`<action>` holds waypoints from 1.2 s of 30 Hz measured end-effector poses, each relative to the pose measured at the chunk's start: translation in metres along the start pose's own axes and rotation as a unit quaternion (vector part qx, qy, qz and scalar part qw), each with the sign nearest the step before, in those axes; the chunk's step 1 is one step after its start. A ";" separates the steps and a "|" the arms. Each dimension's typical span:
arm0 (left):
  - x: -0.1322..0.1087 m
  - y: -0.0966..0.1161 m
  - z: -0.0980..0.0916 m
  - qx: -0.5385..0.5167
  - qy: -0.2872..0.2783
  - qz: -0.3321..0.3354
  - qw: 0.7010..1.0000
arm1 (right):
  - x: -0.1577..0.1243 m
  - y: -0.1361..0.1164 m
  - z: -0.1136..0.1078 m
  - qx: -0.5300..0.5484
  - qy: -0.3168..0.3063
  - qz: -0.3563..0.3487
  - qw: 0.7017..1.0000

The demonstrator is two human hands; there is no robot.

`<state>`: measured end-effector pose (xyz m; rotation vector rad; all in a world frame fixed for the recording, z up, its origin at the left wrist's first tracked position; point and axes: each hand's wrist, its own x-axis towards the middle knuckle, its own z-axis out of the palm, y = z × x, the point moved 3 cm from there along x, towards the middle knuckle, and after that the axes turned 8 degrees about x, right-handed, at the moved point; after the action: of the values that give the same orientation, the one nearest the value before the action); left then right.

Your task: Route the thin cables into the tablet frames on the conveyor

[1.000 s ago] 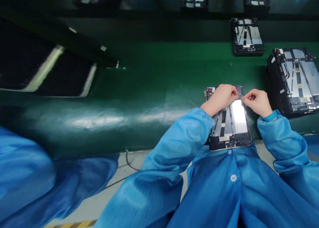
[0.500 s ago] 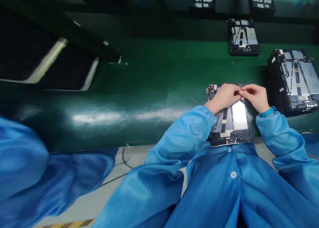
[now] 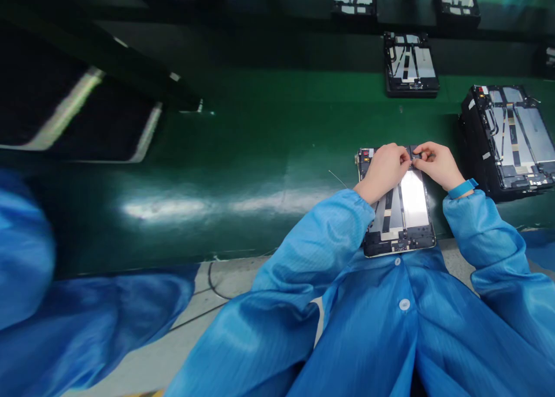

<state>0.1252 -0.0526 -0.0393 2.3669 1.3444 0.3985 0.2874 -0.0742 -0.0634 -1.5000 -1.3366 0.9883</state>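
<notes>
The person's left hand (image 3: pixel 387 164) is bending over a tablet without its cover (image 3: pixel 414 197), its thumb and forefinger drawing close together near the far right corner. The right hand (image 3: pixel 437 164) is coming in from the right side, its thumb and forefinger looking slightly parted at that same corner; whether either pair is gripping a small part is impossible to make out. The tablet is lying flat directly under the fingers, most of it stretching from them toward the wearer, its long axis running nearly straight to the coat (image 3: pixel 381 322). The left hand is covering more of it, while the right palm is hanging past its right edge. Around the fingers, a green table (image 3: pixel 260 131) is spreading left and away, shining in places. Just right of the right fingers, a thick stack of tablets (image 3: pixel 520 134) is standing; beyond the fingers, a smaller pile (image 3: pixel 411 67) is sitting. Far to their left, large dark panels (image 3: pixel 117 122) are lying, and nearer the wearer a co-worker's blue sleeve (image 3: pixel 23 252) is showing.
</notes>
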 end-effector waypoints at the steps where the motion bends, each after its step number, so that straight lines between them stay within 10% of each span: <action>1: 0.000 0.000 0.000 0.001 -0.002 0.000 1.000 | 0.000 -0.001 0.000 0.014 -0.011 0.009 1.000; 36: 0.000 0.001 -0.003 -0.019 -0.019 -0.005 1.000 | -0.006 0.002 -0.007 0.110 -0.067 0.042 0.991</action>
<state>0.1252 -0.0523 -0.0364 2.3235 1.3204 0.3704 0.2942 -0.0809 -0.0626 -1.3526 -1.2194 1.2661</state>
